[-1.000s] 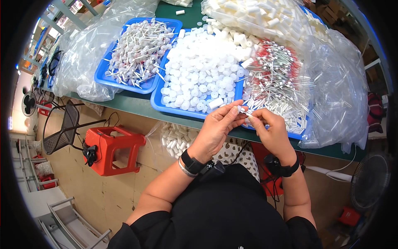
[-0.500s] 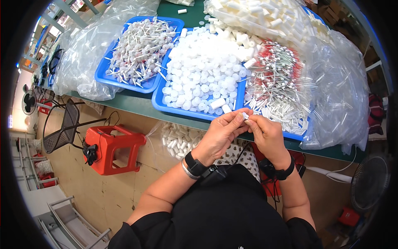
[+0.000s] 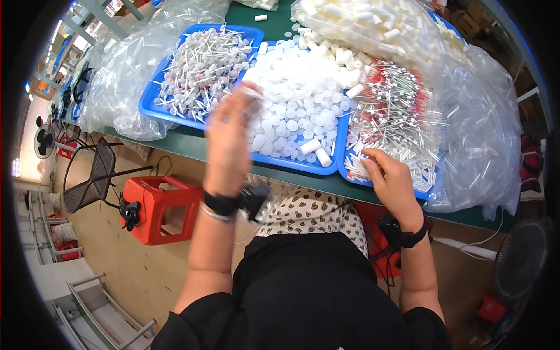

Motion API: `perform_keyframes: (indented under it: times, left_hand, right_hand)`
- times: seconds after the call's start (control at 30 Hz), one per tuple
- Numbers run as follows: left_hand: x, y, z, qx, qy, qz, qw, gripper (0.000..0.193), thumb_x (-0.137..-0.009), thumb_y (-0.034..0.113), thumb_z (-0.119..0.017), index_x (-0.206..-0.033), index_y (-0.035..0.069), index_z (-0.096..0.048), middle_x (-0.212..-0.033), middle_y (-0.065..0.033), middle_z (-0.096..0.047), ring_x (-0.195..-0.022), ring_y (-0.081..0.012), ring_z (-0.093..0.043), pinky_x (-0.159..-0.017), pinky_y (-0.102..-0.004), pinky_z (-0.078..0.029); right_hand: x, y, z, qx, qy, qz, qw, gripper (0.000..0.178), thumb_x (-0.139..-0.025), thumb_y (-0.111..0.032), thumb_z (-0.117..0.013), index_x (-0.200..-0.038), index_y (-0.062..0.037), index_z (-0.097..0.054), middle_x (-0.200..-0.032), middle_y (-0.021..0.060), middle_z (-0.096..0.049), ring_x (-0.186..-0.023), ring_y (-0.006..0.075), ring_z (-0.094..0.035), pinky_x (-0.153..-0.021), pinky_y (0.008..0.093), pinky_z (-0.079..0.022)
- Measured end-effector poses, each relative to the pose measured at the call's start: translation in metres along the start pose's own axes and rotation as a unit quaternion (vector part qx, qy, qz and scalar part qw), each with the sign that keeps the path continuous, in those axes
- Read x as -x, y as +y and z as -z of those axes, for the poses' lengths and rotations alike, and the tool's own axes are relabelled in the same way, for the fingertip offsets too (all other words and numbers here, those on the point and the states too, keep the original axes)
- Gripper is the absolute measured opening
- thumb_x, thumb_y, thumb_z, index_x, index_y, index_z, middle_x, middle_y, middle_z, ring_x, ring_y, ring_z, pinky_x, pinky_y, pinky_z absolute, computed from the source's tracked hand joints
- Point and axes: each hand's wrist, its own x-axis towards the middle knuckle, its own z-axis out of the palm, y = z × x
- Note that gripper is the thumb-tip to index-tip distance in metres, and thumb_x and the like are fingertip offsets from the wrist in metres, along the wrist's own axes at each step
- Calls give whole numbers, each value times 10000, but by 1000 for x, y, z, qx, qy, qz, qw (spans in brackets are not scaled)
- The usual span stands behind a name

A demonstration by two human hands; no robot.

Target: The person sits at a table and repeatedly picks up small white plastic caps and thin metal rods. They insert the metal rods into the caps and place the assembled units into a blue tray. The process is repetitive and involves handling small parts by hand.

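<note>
My left hand (image 3: 228, 137) is raised over the gap between the left and middle trays, its fingers smeared by motion. A whitish blur at its fingertips could be a held piece or the pieces behind. My right hand (image 3: 392, 181) hovers at the front of the right blue tray (image 3: 345, 154), thumb and forefinger slightly apart, with nothing visible between them. Beneath its fingertips lie short white tubes (image 3: 417, 169); behind them are thin metal pins with red parts (image 3: 388, 87). Translucent white discs (image 3: 286, 114) fill the middle tray. Assembled pins with discs (image 3: 198, 67) heap up in the left tray (image 3: 153, 105).
White foam cylinders (image 3: 373, 26) pile up at the back in a plastic bag. Clear plastic bags (image 3: 475, 128) flank the trays on the green table (image 3: 192, 142). Below left stand a red stool (image 3: 154, 210) and a dark chair (image 3: 90, 178); a fan (image 3: 520, 256) is at right.
My hands were together in front of the trays over a small white piece. Now they are apart: the left has swung up and left, the right has shifted right to the tubes.
</note>
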Motion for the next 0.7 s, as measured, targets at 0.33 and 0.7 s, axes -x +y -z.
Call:
perform_keyframes:
  times: [0.33,0.7]
  left_hand:
    - [-2,-21,5,-490,-202,-183,828,261,-837,89,-695,-1096,77,-667,-1084,-93,-662,-1008,-246,-603,-880,-323,-469]
    - [4,-61,-12,-605,-208,-224,735,272,-741,-4,-656,-1008,27,-615,-913,-135,-579,-926,-331,-545,-807,-418,-462]
  right_hand:
    - [-12,15,14,179,45,80,980,126,-845,-76,-626,-968,-54,-646,-827,113,-628,-745,318,-631,-647,401,-498]
    - [-41,21,0,354,21,132,926,97,-746,-5,-560,-837,-23,-589,-788,119,-527,-737,279,-599,-648,396,-489]
